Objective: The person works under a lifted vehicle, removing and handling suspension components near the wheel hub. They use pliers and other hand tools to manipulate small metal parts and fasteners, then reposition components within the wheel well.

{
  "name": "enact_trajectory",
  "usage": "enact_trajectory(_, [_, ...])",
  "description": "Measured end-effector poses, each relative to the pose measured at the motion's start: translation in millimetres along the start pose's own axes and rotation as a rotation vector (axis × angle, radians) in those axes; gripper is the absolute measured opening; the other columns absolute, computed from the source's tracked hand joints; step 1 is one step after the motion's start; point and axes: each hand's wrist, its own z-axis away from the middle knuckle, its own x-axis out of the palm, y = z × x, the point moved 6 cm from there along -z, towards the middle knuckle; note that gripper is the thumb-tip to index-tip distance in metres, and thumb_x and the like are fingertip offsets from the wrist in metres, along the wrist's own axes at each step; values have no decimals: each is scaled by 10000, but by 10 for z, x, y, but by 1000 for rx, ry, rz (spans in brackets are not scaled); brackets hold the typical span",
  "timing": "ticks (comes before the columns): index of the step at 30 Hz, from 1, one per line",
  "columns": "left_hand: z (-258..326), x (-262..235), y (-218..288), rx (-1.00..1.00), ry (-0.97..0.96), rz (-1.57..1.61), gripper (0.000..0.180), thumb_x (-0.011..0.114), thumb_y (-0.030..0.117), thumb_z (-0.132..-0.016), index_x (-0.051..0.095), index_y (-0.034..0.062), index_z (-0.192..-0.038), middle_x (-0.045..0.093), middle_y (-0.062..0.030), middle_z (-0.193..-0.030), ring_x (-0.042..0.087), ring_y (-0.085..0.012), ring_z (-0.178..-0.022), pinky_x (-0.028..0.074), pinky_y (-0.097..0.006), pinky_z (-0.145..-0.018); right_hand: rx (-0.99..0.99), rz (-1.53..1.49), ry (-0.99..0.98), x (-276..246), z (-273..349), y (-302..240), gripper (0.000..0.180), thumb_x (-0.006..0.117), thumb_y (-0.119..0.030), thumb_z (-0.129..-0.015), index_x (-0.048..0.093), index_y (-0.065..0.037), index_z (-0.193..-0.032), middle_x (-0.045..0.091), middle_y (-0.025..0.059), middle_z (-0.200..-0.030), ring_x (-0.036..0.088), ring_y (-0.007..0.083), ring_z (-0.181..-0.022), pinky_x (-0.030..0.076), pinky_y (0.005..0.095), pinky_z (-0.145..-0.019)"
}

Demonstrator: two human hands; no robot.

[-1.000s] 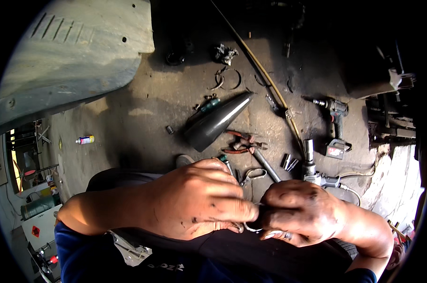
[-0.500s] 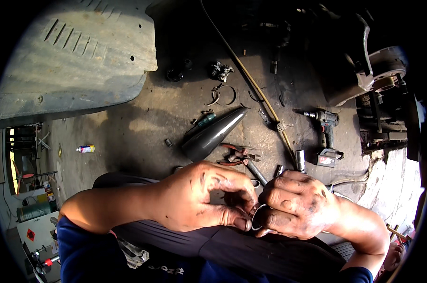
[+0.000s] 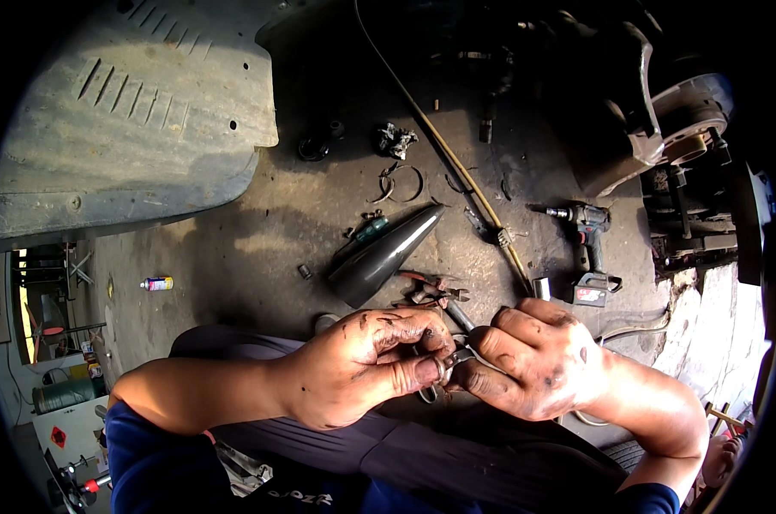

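My left hand [image 3: 362,373] and my right hand [image 3: 546,368], both smeared with grease, meet fingertip to fingertip over my lap. Between them they pinch a small metal ring clamp [image 3: 449,361]; most of it is hidden by the fingers. Just beyond the hands, on the dirty concrete floor, lie red-handled pliers [image 3: 431,291] and a black cone-shaped rubber boot [image 3: 388,255].
A cordless drill [image 3: 589,248] lies to the right, with a small socket [image 3: 542,288] beside it. A long thin rod [image 3: 465,171] runs diagonally across the floor. A grey plastic underbody panel [image 3: 131,111] fills the upper left. A wheel hub [image 3: 688,111] is at the upper right. Loose ring clamps [image 3: 402,182] lie further away, and a small spray can [image 3: 158,283] lies to the left.
The view has tilted, so the floor items sit lower and the wheel hub has come into sight. My hands have drawn apart to the fingertips, now pinching the small clamp.
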Motion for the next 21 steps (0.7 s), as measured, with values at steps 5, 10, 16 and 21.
enact_trajectory(5, [-2, -18, -47, 29, 74, 71, 160, 627, 169, -1065, 581, 15, -1071, 535, -42, -1036, 535, -105, -923, 492, -263, -854, -25, 89, 48, 14, -14, -12, 182, 726, -249, -796, 712, -143, -944, 554, -18, -788, 604, 121, -637, 440, 262, -549])
enact_trajectory(10, [-22, -92, -55, 95, 49, -108, 173, 616, 184, -1072, 574, 17, -1092, 530, -37, -1026, 509, -106, -924, 492, -272, -872, -41, 30, 182, -25, 39, -12, 194, 753, -261, -827, 661, -118, -920, 559, -4, -798, 620, 95, -657, 472, 269, -512])
enact_trajectory(16, [3, -17, -161, -29, -2, 168, 126, 583, 113, -1090, 573, 25, -1180, 559, 6, -1071, 517, -65, -911, 475, -237, -828, 286, -388, 60, 67, 8, 225, 266, 834, -183, -801, 657, -1, -882, 627, 156, -830, 657, 320, -679, 537, 388, -576])
enact_trajectory(21, [6, -23, -168, -51, -5, 228, 188, 573, 110, -1095, 566, 20, -1260, 579, 9, -1079, 549, -66, -970, 490, -240, -880, 353, -444, 64, 159, 49, 199, 161, 774, -104, -801, 671, -7, -879, 652, 132, -790, 669, 313, -643, 537, 387, -562])
